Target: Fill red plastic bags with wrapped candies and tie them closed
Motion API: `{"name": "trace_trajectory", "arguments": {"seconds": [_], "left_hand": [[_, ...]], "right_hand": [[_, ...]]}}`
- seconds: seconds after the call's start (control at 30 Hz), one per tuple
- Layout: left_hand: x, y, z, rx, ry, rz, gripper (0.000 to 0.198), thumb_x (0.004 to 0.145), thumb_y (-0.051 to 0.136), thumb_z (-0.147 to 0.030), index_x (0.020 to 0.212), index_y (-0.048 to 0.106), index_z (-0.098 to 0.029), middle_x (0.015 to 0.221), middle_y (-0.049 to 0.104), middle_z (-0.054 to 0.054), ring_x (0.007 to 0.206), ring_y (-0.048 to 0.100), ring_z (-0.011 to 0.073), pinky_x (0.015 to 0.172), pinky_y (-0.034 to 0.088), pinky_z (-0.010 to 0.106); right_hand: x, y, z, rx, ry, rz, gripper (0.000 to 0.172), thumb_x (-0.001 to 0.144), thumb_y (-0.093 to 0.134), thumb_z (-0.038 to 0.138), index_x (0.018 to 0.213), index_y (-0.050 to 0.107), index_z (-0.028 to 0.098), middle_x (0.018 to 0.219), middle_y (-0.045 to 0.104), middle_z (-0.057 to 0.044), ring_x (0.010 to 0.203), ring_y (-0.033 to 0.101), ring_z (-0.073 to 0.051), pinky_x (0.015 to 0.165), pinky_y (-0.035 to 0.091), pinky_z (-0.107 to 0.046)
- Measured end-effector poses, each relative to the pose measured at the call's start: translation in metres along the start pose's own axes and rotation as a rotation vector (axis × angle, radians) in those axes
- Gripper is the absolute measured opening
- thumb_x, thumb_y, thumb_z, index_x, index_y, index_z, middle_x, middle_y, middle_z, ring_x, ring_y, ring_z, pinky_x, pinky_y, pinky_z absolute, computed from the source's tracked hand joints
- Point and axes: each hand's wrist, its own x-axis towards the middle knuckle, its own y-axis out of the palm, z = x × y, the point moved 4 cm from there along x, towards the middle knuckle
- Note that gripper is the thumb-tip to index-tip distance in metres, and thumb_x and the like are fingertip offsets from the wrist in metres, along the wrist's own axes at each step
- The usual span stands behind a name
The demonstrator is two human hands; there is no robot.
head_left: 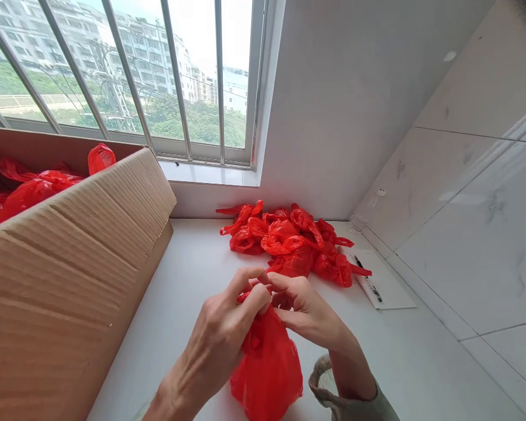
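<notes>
A filled red plastic bag [269, 368] stands on the white tabletop close in front of me, its top gathered up. My left hand [232, 318] is closed, with thumb and fingers pinching the gathered top of the bag. From the other side my right hand [309, 310] meets it there, fingers curled in at the bag's neck and their tips touching the plastic. Part of the bag's top is hidden behind my fingers. Just beyond my hands lies a pile of knotted red plastic bags [284, 237].
On the left a large cardboard box [74, 245] holds more red bags [39, 190]. A pen [377, 292] lies on a white sheet of paper [397, 295] at the right. Behind are a barred window [175, 82] and a wall; marbled tiles [473, 234] line the right side.
</notes>
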Motion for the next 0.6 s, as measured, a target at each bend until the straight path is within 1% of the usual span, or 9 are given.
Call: {"name": "trace_trajectory", "arguments": {"seconds": [0.07,0.13,0.17,0.23,0.3,0.37,0.43,0.53,0.6], "left_hand": [[-0.002,-0.001,0.005,-0.066,-0.058,0.106,0.035,0.070,0.032,0.010,0.083,0.032,-0.023,0.106,0.048,0.001,0.055,0.034,0.0073,0.049,0.028,0.021],[-0.004,-0.002,0.008,-0.159,-0.118,0.259,0.035,0.069,0.033,0.009,0.083,0.033,-0.023,0.103,0.049,0.000,0.058,0.036,0.0083,0.052,0.030,0.021],[-0.005,-0.003,0.009,-0.217,-0.140,0.333,0.033,0.072,0.035,0.007,0.083,0.035,-0.023,0.101,0.050,0.000,0.061,0.040,0.0092,0.055,0.034,0.020],[-0.007,-0.006,0.010,-0.341,-0.211,0.438,0.023,0.084,0.039,-0.002,0.087,0.042,-0.024,0.101,0.052,0.000,0.073,0.049,0.0115,0.067,0.041,0.019],[-0.007,-0.008,0.009,-0.442,-0.281,0.461,0.016,0.095,0.037,-0.019,0.096,0.052,-0.026,0.109,0.053,0.002,0.089,0.055,0.0147,0.078,0.046,0.021],[-0.002,-0.010,0.009,-0.476,-0.309,0.375,0.029,0.101,0.030,-0.032,0.109,0.057,-0.029,0.125,0.049,0.005,0.104,0.056,0.0180,0.087,0.047,0.025],[0.003,-0.013,0.010,-0.441,-0.288,0.219,0.036,0.102,0.027,-0.035,0.122,0.056,-0.031,0.135,0.045,0.005,0.110,0.055,0.0200,0.092,0.046,0.028],[0.006,-0.019,0.019,-0.250,-0.274,0.010,0.037,0.102,0.030,-0.032,0.129,0.055,-0.032,0.137,0.050,0.004,0.114,0.053,0.0219,0.097,0.041,0.032],[0.005,-0.025,0.026,-0.093,-0.241,-0.050,0.034,0.100,0.035,-0.030,0.124,0.060,-0.031,0.131,0.057,0.003,0.115,0.052,0.0231,0.099,0.037,0.033]], "right_hand": [[-0.002,-0.005,0.006,-0.143,-0.067,-0.059,0.019,0.088,0.052,0.012,0.089,0.070,0.019,0.076,0.063,0.002,0.062,0.054,-0.010,0.057,0.044,-0.020],[-0.005,-0.010,0.012,-0.267,-0.114,-0.073,0.020,0.092,0.053,0.017,0.084,0.071,0.020,0.075,0.066,0.001,0.068,0.058,-0.012,0.064,0.047,-0.023],[-0.007,-0.012,0.014,-0.306,-0.129,-0.074,0.022,0.094,0.052,0.021,0.086,0.072,0.021,0.078,0.069,0.000,0.071,0.059,-0.013,0.067,0.048,-0.024],[-0.010,-0.016,0.018,-0.358,-0.155,-0.090,0.023,0.097,0.050,0.027,0.092,0.072,0.022,0.085,0.071,-0.002,0.076,0.062,-0.014,0.071,0.049,-0.026],[-0.011,-0.018,0.020,-0.390,-0.182,-0.133,0.024,0.098,0.048,0.029,0.094,0.071,0.022,0.087,0.071,-0.002,0.077,0.062,-0.014,0.070,0.048,-0.025],[-0.010,-0.017,0.021,-0.407,-0.187,-0.191,0.022,0.096,0.048,0.025,0.089,0.069,0.021,0.082,0.069,0.000,0.073,0.059,-0.013,0.067,0.046,-0.024],[-0.007,-0.017,0.020,-0.390,-0.144,-0.296,0.022,0.092,0.048,0.020,0.078,0.065,0.020,0.072,0.063,0.002,0.065,0.053,-0.012,0.062,0.041,-0.023],[-0.006,-0.026,0.014,-0.327,-0.054,-0.502,0.023,0.084,0.046,0.018,0.064,0.057,0.019,0.061,0.053,0.003,0.058,0.046,-0.011,0.056,0.036,-0.023],[-0.009,-0.043,0.006,-0.303,-0.017,-0.659,0.023,0.080,0.045,0.020,0.059,0.054,0.019,0.055,0.048,0.004,0.054,0.041,-0.011,0.053,0.033,-0.023]]}}
